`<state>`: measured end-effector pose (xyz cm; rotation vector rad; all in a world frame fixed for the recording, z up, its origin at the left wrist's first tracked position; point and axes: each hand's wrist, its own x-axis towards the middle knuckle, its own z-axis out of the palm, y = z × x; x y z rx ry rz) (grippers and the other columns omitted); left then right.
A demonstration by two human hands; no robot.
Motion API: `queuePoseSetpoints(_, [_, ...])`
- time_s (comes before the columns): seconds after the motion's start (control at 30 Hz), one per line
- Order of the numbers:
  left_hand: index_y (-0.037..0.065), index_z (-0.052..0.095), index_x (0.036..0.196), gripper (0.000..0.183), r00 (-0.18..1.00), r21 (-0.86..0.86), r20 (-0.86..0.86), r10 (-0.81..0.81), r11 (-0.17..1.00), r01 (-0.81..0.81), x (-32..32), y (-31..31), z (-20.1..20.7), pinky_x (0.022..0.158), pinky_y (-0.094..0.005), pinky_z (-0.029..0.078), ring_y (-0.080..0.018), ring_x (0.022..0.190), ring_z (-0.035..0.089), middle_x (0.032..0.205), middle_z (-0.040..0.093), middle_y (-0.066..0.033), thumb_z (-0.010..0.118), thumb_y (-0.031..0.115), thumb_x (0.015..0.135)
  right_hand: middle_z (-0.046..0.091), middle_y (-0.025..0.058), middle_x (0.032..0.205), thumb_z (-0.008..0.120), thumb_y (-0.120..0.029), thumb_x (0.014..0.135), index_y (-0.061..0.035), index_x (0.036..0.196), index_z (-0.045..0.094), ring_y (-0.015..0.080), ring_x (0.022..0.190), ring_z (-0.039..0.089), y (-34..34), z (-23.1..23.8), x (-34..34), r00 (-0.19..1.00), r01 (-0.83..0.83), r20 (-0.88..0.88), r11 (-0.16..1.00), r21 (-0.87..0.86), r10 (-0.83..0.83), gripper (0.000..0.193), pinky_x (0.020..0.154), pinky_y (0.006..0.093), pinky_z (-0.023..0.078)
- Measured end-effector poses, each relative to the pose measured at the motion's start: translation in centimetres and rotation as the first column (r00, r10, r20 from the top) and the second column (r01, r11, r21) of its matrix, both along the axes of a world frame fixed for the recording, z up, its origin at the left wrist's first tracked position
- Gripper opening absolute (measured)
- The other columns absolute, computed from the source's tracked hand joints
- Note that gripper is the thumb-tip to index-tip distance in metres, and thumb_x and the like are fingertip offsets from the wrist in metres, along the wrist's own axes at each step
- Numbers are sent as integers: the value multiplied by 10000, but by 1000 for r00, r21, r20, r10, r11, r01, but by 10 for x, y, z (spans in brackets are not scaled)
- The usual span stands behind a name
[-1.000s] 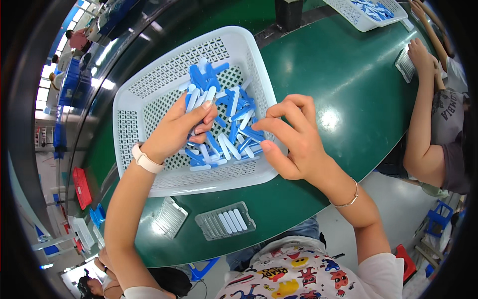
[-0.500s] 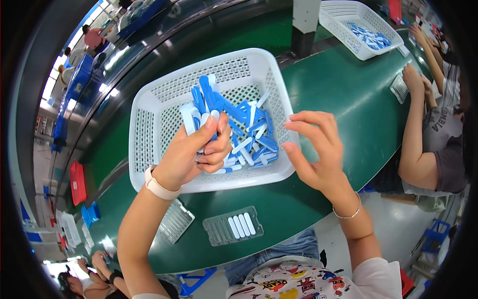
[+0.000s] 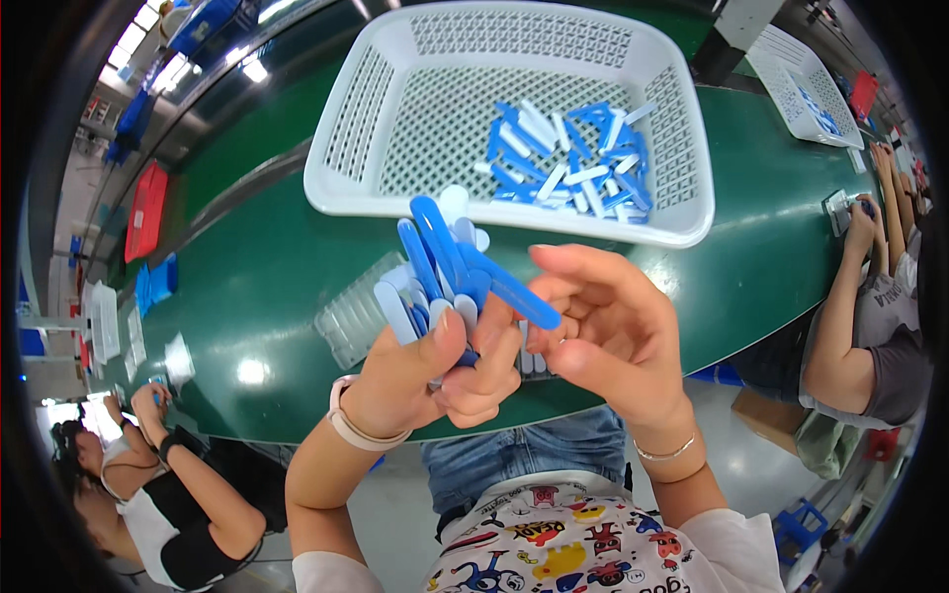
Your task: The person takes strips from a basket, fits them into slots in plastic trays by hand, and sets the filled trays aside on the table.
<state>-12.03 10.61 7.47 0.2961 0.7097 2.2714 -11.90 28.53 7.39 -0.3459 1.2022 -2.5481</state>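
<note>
A bunch of flat blue and white plastic strips (image 3: 435,247) with rounded ends fans upward from my left hand (image 3: 420,371), whose fingers are wrapped round it. One blue strip slants out of the bunch toward my right hand (image 3: 628,341). The right hand's fingers are curved and its thumb stands apart from them, close to that strip's tip; no grip on it shows. Beyond both hands, a white perforated basket (image 3: 341,128) has more loose strips (image 3: 578,163) piled in its right half. A clear slotted tray (image 3: 351,321) lies behind my left hand; another is mostly hidden behind my fingers.
The green table (image 3: 252,321) curves across the view. A red bin (image 3: 146,212) and a blue packet (image 3: 158,282) are at its left. Co-workers sit on both sides, and another white basket (image 3: 781,74) stands at far right beside a metal post (image 3: 736,35).
My left hand has drawn the bunch of strips out of the basket and nearer to me. My right hand has come in beside the bunch. The view has shifted, so the basket appears higher.
</note>
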Motion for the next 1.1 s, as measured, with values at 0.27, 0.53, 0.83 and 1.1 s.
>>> queuePoseSetpoints(0.27, [122, 426, 821, 359, 961, 28, 275, -25, 999, 18, 61, -21, -31, 353, -232, 138, -53, 397, 216, 536, 313, 22, 521, 461, 890, 632, 87, 900, 666, 20, 689, -18, 963, 678, 165, 723, 583, -14, -28, 20, 416, 570, -904, 745, 346, 101, 276, 597, 276, 460])
queuePoseSetpoints(0.53, [109, 442, 848, 371, 940, -132, 313, 138, 986, -101, 89, -29, -63, 382, -216, 161, -49, 449, 265, 560, 338, 13, 591, 448, 852, 641, 37, 862, 680, -31, 715, -75, 899, 699, 149, 709, 565, -3, -36, 21, 751, 588, -660, 425, 689, 31, 190, 586, 251, 415])
queuePoseSetpoints(0.83, [63, 462, 914, 242, 898, -181, 314, 308, 948, -262, 113, -33, -68, 443, -197, 238, -49, 505, 325, 634, 394, 22, 523, 297, 926, 667, -14, 929, 699, -54, 659, -139, 863, 672, 118, 794, 551, 7, -43, 28, 271, 681, -859, 544, 490, 435, 222, 593, 259, 365])
queuePoseSetpoints(1.1, [29, 521, 995, 215, 880, -472, 177, 441, 823, -317, 102, -18, -51, 496, -186, 305, -13, 580, 392, 688, 479, 48, 504, 238, 945, 633, -110, 1019, 680, -73, 711, -199, 905, 661, 96, 816, 489, 3, -33, 53, 239, 656, -793, 508, 558, 561, 232, 602, 268, 350])
